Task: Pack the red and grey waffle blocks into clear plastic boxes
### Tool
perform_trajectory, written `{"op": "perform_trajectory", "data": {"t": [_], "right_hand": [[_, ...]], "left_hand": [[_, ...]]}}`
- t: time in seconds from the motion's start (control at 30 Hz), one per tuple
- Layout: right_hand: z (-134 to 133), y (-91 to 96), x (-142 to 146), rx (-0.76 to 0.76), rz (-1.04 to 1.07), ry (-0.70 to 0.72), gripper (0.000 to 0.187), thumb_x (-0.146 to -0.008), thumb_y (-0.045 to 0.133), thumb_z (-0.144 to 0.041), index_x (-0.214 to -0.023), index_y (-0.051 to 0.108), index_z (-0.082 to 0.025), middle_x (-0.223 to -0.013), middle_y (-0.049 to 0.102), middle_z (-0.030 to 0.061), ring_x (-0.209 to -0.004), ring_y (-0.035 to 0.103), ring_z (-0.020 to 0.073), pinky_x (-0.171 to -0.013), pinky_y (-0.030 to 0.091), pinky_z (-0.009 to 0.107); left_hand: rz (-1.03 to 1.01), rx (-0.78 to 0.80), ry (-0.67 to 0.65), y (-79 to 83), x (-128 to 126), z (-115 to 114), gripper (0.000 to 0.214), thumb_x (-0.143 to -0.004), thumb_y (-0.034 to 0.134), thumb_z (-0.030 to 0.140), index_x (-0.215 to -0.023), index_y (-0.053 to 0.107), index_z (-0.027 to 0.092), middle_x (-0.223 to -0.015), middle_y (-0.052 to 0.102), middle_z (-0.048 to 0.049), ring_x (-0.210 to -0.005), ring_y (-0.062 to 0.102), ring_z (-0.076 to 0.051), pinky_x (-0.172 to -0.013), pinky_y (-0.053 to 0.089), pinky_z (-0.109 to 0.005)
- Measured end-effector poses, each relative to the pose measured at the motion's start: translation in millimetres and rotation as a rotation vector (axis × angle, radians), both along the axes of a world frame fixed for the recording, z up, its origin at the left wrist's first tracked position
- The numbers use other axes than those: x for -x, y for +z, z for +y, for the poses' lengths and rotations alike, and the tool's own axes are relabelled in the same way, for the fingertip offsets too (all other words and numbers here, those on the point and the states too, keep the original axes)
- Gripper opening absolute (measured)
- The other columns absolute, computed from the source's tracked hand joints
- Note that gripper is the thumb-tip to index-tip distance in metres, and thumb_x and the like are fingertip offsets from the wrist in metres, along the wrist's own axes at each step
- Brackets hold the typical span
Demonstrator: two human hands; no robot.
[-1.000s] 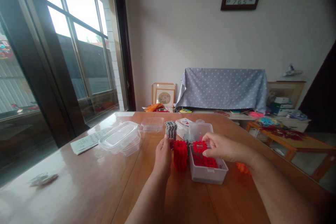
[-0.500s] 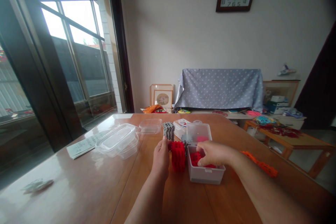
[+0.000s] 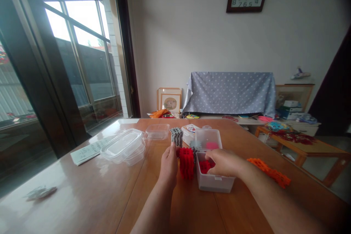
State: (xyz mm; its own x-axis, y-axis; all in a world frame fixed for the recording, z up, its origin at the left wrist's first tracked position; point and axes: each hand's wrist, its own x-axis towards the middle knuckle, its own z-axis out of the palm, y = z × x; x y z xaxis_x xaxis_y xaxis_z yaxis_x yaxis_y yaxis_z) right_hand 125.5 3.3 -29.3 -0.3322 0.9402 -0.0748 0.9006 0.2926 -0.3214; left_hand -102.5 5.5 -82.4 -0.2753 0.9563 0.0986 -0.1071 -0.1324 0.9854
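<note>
Head view, left hand point(image 3: 168, 162) against gray blocks point(image 3: 177, 136), right hand point(image 3: 223, 162) at boxed red blocks point(image 3: 204, 167), grips unclear

A glossy brown wooden table point(image 3: 104, 197) carries everything within reach. An open plastic box point(image 3: 215, 185) stands on it directly beneath the right fingers point(image 3: 211, 171), and an orange lattice piece point(image 3: 270, 172) lies to their right. Left of the left fingers point(image 3: 172, 148) sit nested clear containers point(image 3: 123, 146), then written sheets point(image 3: 86, 153) and, nearer the viewer, a crumpled packet point(image 3: 41, 192). Beyond them rest a shallow clear tub point(image 3: 157, 131) and a white box point(image 3: 188, 137).
</note>
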Motion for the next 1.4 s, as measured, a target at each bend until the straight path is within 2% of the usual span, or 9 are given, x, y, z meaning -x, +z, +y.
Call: {"op": "perform_trajectory", "data": {"t": [0.17, 0.37, 0.5, 0.63, 0.83, 1.0, 1.2, 1.3, 1.4], "right_hand": [[6, -7.4, -9, 0.03, 0.09, 0.017, 0.036, -0.065, 0.082, -0.033, -0.098, 0.07, -0.025, -0.09, 0.074, 0.0008, -0.078, 0.064, 0.0204, -0.061, 0.036, 0.025], [11, -8.3, -16, 0.011, 0.15, 0.001, 0.015, -0.078, 0.069, -0.028, -0.091, 0.069, -0.021, -0.081, 0.07, 0.0005, -0.07, 0.06, 0.0159, -0.058, 0.032, 0.024], [5, -5.4, -12, 0.044, 0.073, -0.015, 0.009, -0.075, 0.07, -0.03, -0.079, 0.068, -0.021, -0.071, 0.067, -0.001, -0.063, 0.055, 0.0137, -0.055, 0.028, 0.024], [-3, 1.2, -2, -0.022, -0.064, -0.04, 0.015, -0.068, 0.075, -0.033, -0.072, 0.064, -0.024, -0.066, 0.065, -0.0022, -0.059, 0.052, 0.0146, -0.053, 0.025, 0.026], [-4, 8.9, 14, -0.058, -0.196, -0.001, 0.02, -0.069, 0.078, -0.039, -0.071, 0.065, -0.024, -0.066, 0.064, 0.0006, -0.06, 0.056, 0.0177, -0.056, 0.029, 0.027], [-4, 9.8, 20, -0.065, -0.229, -0.04, 0.023, -0.072, 0.078, -0.042, -0.079, 0.068, -0.023, -0.074, 0.066, 0.0016, -0.07, 0.062, 0.0196, -0.061, 0.033, 0.026], [-1, 5.5, 10, -0.113, -0.113, -0.066, 0.027, -0.08, 0.072, -0.048, -0.08, 0.065, -0.023, -0.075, 0.068, -0.0002, -0.068, 0.058, 0.0165, -0.058, 0.028, 0.025], [4, 4.2, 9, -0.151, 0.041, -0.087, 0.025, -0.087, 0.064, -0.045, -0.08, 0.064, -0.021, -0.072, 0.066, -0.0007, -0.066, 0.055, 0.0147, -0.057, 0.028, 0.025], [6, 6.7, 15, -0.148, 0.246, -0.037, 0.024, -0.092, 0.059, -0.044, -0.093, 0.068, -0.021, -0.068, 0.061, -0.0023, -0.062, 0.052, 0.0137, -0.057, 0.03, 0.023]], "left_hand": [[-0.014, 0.0, 0.001, 0.8, 0, -1, 0.071, -0.078, 0.056, 0.082, -0.088, 0.074, 0.014, -0.092, 0.075, -0.0149, -0.085, 0.066, -0.027, -0.078, 0.047, -0.037], [-0.019, 0.004, 0.006, 2.2, -1, -2, 0.071, -0.08, 0.055, 0.081, -0.09, 0.074, 0.013, -0.094, 0.074, -0.0154, -0.087, 0.066, -0.027, -0.08, 0.047, -0.038], [-0.017, 0.008, -0.007, 1.5, 0, -2, 0.069, -0.083, 0.054, 0.079, -0.092, 0.073, 0.013, -0.096, 0.074, -0.0157, -0.088, 0.066, -0.027, -0.082, 0.047, -0.038], [-0.007, 0.007, -0.009, 0.6, 0, -1, 0.068, -0.084, 0.053, 0.078, -0.092, 0.073, 0.014, -0.096, 0.074, -0.0154, -0.09, 0.066, -0.028, -0.082, 0.046, -0.038], [-0.009, 0.006, -0.006, 0.9, 0, -1, 0.07, -0.081, 0.055, 0.08, -0.089, 0.073, 0.013, -0.094, 0.074, -0.0154, -0.088, 0.065, -0.028, -0.08, 0.046, -0.038], [-0.015, 0.006, -0.004, 1.0, -1, 0, 0.071, -0.081, 0.054, 0.081, -0.089, 0.073, 0.013, -0.092, 0.073, -0.0151, -0.086, 0.064, -0.027, -0.078, 0.046, -0.036], [-0.021, 0.006, 0.0, 1.1, -1, -1, 0.069, -0.083, 0.053, 0.079, -0.089, 0.072, 0.013, -0.091, 0.073, -0.0142, -0.084, 0.064, -0.026, -0.077, 0.045, -0.035], [-0.013, 0.005, -0.003, 0.7, -1, -1, 0.067, -0.085, 0.053, 0.077, -0.09, 0.073, 0.013, -0.091, 0.072, -0.013, -0.082, 0.062, -0.024, -0.077, 0.044, -0.034], [-0.012, 0.002, -0.014, 0.1, -1, -1, 0.065, -0.086, 0.052, 0.075, -0.091, 0.073, 0.014, -0.091, 0.072, -0.0119, -0.081, 0.061, -0.023, -0.077, 0.044, -0.034]]}}
